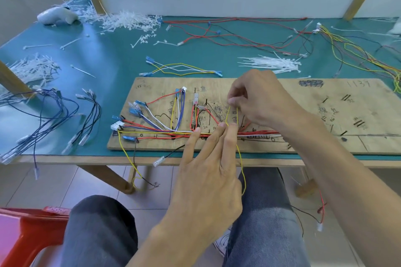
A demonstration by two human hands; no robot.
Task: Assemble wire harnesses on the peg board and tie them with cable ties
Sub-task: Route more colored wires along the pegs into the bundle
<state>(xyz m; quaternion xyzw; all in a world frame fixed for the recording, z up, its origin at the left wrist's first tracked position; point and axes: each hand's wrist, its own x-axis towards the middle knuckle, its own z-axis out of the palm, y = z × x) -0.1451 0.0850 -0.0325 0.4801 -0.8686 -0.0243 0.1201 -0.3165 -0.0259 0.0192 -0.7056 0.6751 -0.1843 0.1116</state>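
Observation:
A wooden peg board point(314, 102) lies on the green table, with red, white, blue and yellow wires point(165, 128) routed round its pegs. My right hand point(258, 102) pinches the top of a yellow wire loop point(232, 115) above the board's middle. My left hand point(208, 171) reaches over the front edge, its straight fingertips pressing the loop's two legs against the horizontal wire bundle point(256, 133). The yellow wire's tail point(242, 165) hangs down past the table edge. A bunch of white cable ties point(273, 64) lies just behind the board.
Loose red and black wires point(227, 34) spread at the back, yellow ones point(358, 54) at the right. Blue and black wires point(54, 119) lie at the left. Heaps of tie offcuts point(128, 21) and a white tool point(57, 16) sit at the back left. A red stool point(28, 230) stands below.

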